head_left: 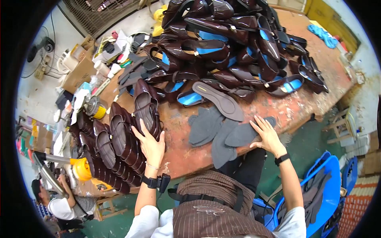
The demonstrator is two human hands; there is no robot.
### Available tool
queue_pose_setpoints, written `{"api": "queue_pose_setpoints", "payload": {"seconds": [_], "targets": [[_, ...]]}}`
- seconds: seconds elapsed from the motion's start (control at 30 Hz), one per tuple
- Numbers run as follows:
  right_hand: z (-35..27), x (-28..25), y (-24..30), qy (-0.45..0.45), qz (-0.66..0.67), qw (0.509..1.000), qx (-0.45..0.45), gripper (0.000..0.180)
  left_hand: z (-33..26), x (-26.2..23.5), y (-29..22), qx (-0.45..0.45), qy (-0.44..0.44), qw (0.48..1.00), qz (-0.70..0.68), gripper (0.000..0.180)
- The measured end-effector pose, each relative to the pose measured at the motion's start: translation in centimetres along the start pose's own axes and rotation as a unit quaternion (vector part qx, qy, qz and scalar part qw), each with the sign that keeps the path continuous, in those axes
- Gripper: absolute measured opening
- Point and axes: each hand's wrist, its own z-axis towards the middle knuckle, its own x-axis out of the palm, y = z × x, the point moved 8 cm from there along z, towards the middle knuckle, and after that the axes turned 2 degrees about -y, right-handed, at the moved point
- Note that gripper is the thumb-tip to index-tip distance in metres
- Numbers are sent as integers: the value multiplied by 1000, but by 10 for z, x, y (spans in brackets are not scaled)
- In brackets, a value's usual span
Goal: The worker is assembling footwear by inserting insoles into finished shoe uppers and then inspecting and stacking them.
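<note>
Insole pad [241, 135], grey, in head view: located on the workbench [178, 154], extending left from the right hand [265, 135], which is nearer. Long axis runs crosswise, rising slightly rightward. Right hand is spread at the pad's edge, clasping nothing. Left hand [151, 148], likewise unclenched, rests fingertips against a maroon shoe [143, 104].

Glossy shoes [238, 33], grey insoles [204, 127] on worn table [178, 137]
</note>
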Motion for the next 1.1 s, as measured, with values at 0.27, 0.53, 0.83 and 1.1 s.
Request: {"api": "queue_pose_setpoints", "payload": {"seconds": [0.27,0.53,0.83,1.1], "targets": [[-21,-8,18,-10,-56,998,7,54,-104,70,-113,300,271,908,-110,91],[-55,-73,26,-406,280,850,187,68,-88,108,-115,388,254,884,-63,74],[-52,-68,65,-295,765,549,161,59,-8,100,-68,245,199,949,14,37],[-68,-55,91,-301,708,613,178,28,115,60,-127,182,6,922,-340,47]]}}
